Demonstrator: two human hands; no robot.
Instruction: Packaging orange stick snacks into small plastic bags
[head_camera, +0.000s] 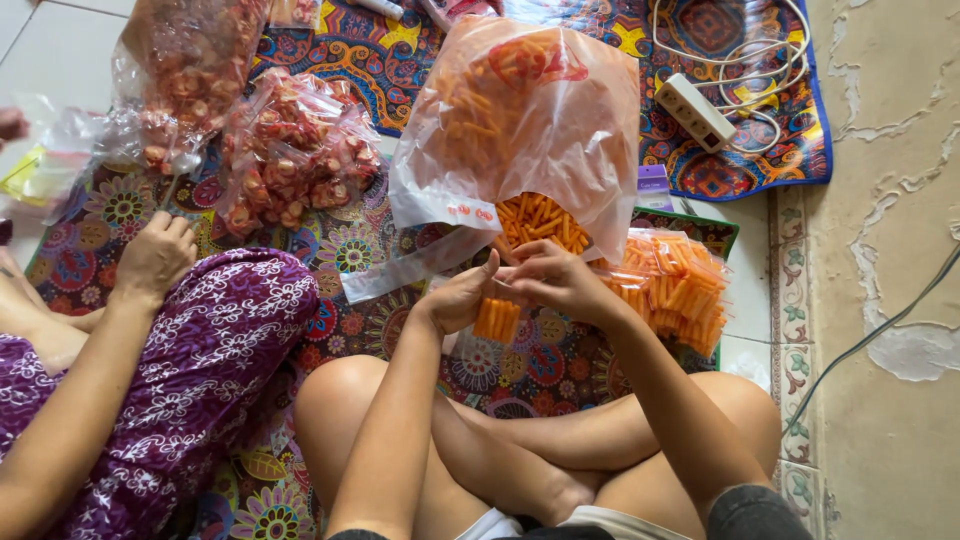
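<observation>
On the floor, a patterned mat (545, 365) in loud colours spreads under everything, and the person sits cross-legged on it, knees wide. Straight ahead stands the big plastic bag (530, 120), its mouth gaping toward the hands, orange stick snacks (540, 222) spilling into view at the opening. Left of it, two clear sacks of reddish curled snacks (290, 150) slump together. To the right of the hands, a heap of filled small packets (675, 285) rests on a green-rimmed tray (727, 232). Further back, a white power strip (695, 112) lies on the mat with its cable coiled beside it.

Now the hands, both meeting just below the bag's mouth! The left hand (462, 297) grasps a small packet of orange sticks (497, 320), which hangs beneath the palm, thumb up. The right hand (560, 282) pinches at the packet's top, fingers curled tight, touching the left.

At far left, a co-worker in a purple flowered garment rests a loosely clenched hand (155, 257) on the knee.
</observation>
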